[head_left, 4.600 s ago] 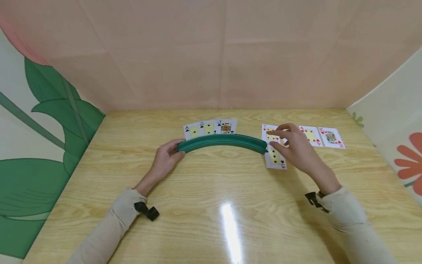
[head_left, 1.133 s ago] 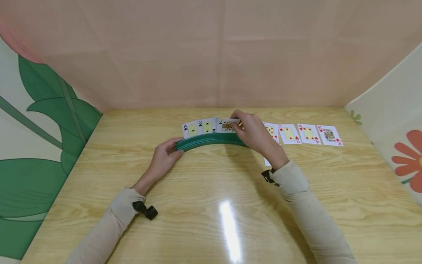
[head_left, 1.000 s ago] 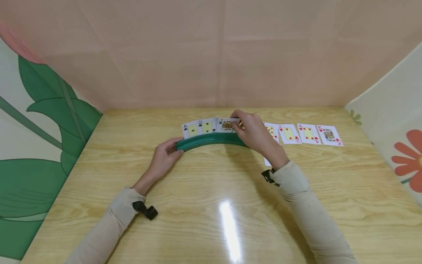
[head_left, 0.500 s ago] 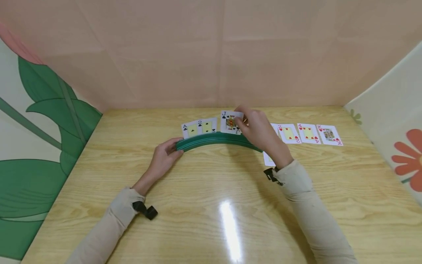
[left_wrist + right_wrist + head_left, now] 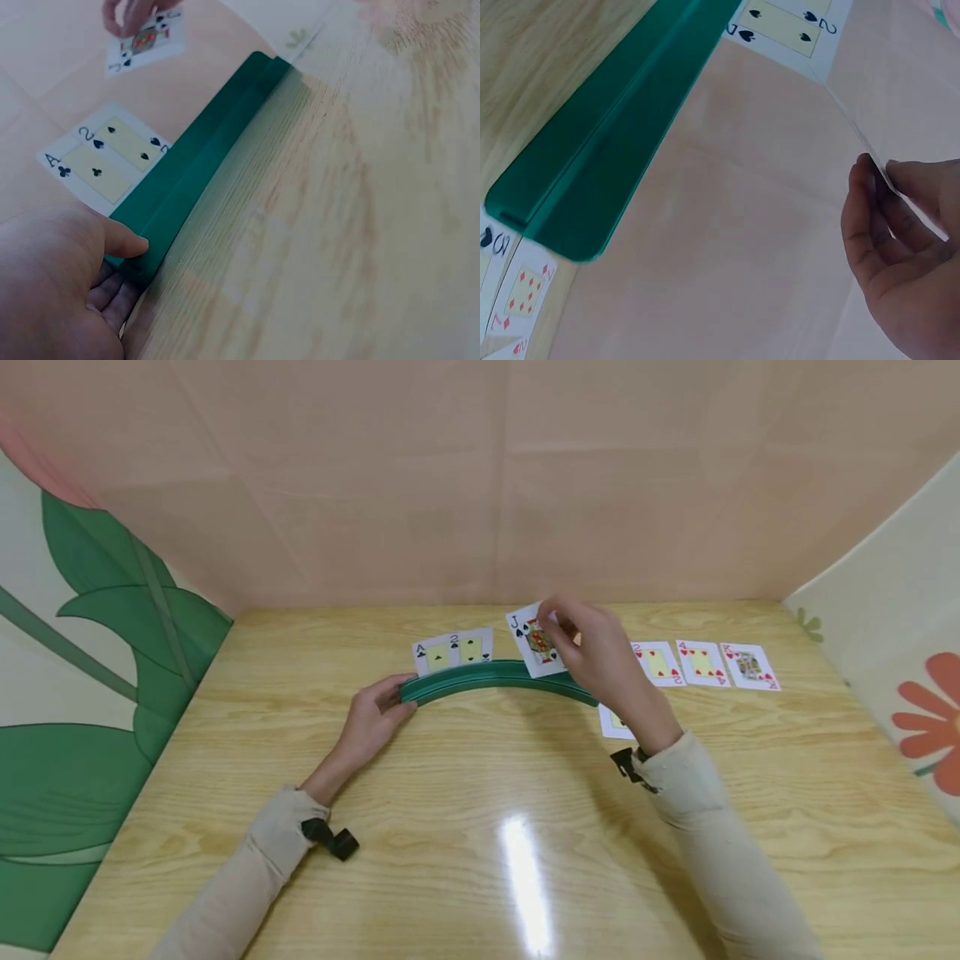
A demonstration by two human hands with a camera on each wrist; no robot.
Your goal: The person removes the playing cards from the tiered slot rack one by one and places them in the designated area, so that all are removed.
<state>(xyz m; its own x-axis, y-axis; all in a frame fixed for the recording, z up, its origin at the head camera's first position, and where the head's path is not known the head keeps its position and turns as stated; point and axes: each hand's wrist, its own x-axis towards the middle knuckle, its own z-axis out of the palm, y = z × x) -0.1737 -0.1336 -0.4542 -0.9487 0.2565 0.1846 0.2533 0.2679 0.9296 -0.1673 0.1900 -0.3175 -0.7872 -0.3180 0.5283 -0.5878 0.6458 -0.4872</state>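
Left hand (image 5: 371, 718) pinches curved green plastic card holder (image 5: 472, 677) on pale wood-grain desk (image 5: 420, 852); right hand (image 5: 600, 652) pinches white jack-of-spades card (image 5: 534, 643), tilted, above holder. Step seems placing or lifting card; next move calls for steady holder.

White jack-of-spades card (image 5: 531, 643): right side covered by the bare right hand (image 5: 596, 652) in the head view; edge-on, face unreadable, in the right wrist view;
White ace-of-clubs card (image 5: 437, 656) and white two-of-spades card (image 5: 472, 647): lower edges hidden by the green curved plastic holder (image 5: 480, 677);
White seven-of-diamonds card (image 5: 523, 292): hidden behind the bare right hand in the head view;
White spade card (image 5: 613, 727): cut off by the right wrist view's left edge.
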